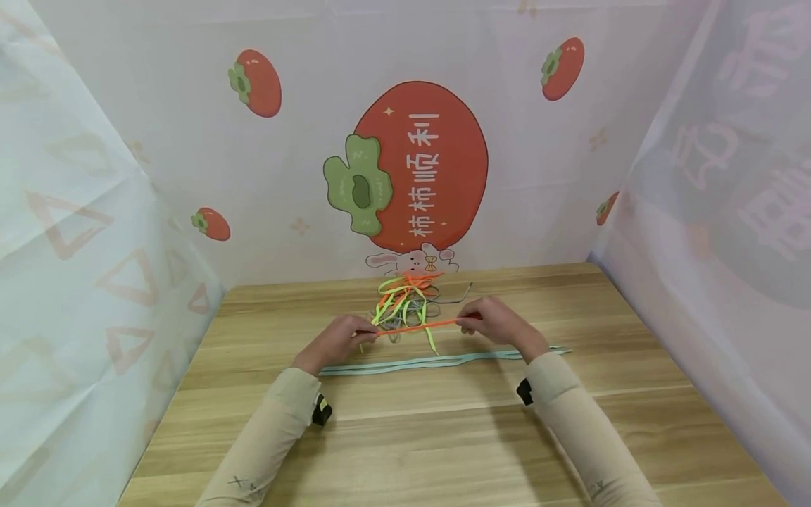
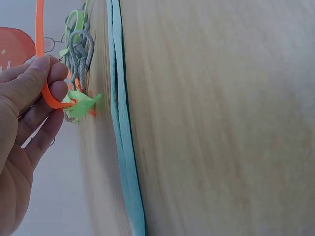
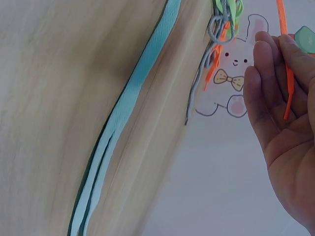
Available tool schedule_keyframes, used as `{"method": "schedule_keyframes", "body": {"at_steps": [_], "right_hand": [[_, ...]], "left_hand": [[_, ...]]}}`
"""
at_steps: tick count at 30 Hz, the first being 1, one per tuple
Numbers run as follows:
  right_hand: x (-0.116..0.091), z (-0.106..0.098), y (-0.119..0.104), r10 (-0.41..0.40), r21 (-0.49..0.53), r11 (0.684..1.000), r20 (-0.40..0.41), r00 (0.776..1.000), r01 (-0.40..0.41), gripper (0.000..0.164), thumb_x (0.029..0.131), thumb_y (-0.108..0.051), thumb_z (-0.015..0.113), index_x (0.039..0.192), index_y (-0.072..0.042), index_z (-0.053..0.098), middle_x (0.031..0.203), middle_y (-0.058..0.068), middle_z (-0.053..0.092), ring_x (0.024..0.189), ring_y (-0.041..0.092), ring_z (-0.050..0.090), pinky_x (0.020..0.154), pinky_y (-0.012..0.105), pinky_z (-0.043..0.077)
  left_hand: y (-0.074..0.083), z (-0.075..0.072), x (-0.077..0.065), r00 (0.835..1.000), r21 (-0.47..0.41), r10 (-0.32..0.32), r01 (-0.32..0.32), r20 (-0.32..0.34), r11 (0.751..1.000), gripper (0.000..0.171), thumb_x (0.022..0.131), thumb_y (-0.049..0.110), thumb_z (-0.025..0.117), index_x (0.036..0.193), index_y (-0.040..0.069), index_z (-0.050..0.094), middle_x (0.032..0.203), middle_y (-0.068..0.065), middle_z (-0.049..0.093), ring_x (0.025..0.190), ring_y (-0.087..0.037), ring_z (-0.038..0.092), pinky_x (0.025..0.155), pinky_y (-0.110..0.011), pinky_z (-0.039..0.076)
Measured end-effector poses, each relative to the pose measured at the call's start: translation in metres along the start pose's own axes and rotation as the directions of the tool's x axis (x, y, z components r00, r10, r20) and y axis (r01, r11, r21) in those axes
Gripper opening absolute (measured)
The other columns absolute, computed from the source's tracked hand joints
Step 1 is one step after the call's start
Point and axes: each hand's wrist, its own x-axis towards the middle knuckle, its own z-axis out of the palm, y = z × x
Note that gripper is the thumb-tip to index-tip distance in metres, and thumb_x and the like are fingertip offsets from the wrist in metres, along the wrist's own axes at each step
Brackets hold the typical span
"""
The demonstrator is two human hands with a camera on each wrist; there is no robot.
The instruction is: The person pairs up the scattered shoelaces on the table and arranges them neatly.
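An orange shoelace (image 1: pixel 418 327) is stretched between both hands, a little above the table. My left hand (image 1: pixel 341 339) pinches it between thumb and fingers; in the left wrist view the lace (image 2: pixel 40 24) bends below the pinch toward the pile. My right hand (image 1: pixel 497 322) pinches the other part, and the right wrist view shows its end, an orange tip (image 3: pixel 288 104), hanging past the fingers. Closer to me lies a light teal shoelace (image 1: pixel 437 362), doubled and laid nearly straight across the table; the left hand and right forearm cover its ends partly.
Behind the hands sits a tangled pile of grey laces (image 1: pixel 415 310), yellow-green laces (image 1: pixel 394 286) and orange laces. One grey lace end (image 1: pixel 469 287) sticks out to the right. A printed cloth wall (image 1: pixel 304 176) stands at the table's back edge, with more cloth at both sides.
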Motion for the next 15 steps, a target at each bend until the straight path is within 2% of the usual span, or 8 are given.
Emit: {"method": "schedule_keyframes", "body": {"at_steps": [5, 11, 15], "right_hand": [[-0.007, -0.007, 0.007, 0.043, 0.004, 0.999, -0.007, 0.999, -0.043, 0.017, 0.106, -0.018, 0.067, 0.099, -0.013, 0.081, 0.091, 0.009, 0.079, 0.08, 0.013, 0.071, 0.074, 0.03, 0.06], [-0.017, -0.018, 0.018, 0.072, 0.007, 0.997, -0.024, 0.997, -0.072, 0.015, 0.105, -0.015, 0.066, 0.101, -0.011, 0.08, 0.091, 0.007, 0.079, 0.081, 0.014, 0.073, 0.077, 0.033, 0.062], [-0.024, -0.025, 0.025, 0.073, 0.014, 0.997, -0.034, 0.997, -0.073, 0.014, 0.105, -0.013, 0.067, 0.103, -0.01, 0.08, 0.089, 0.003, 0.078, 0.083, 0.018, 0.074, 0.077, 0.033, 0.062]], "left_hand": [[-0.004, -0.002, -0.003, 1.0, -0.001, 0.004, -0.004, -0.019, 1.0, 0.017, 0.101, 0.01, 0.071, 0.113, 0.004, 0.081, 0.107, -0.01, 0.081, 0.092, -0.02, 0.075, 0.078, -0.029, 0.059], [-0.007, -0.008, -0.006, 0.999, -0.009, 0.013, -0.013, -0.03, 1.0, 0.016, 0.1, 0.008, 0.071, 0.111, 0.0, 0.08, 0.106, -0.013, 0.081, 0.091, -0.025, 0.076, 0.076, -0.03, 0.06], [-0.011, -0.01, -0.007, 0.999, 0.016, 0.004, -0.003, -0.05, 1.0, 0.015, 0.1, 0.007, 0.072, 0.11, 0.001, 0.081, 0.103, -0.01, 0.081, 0.088, -0.02, 0.074, 0.075, -0.029, 0.058]]}}
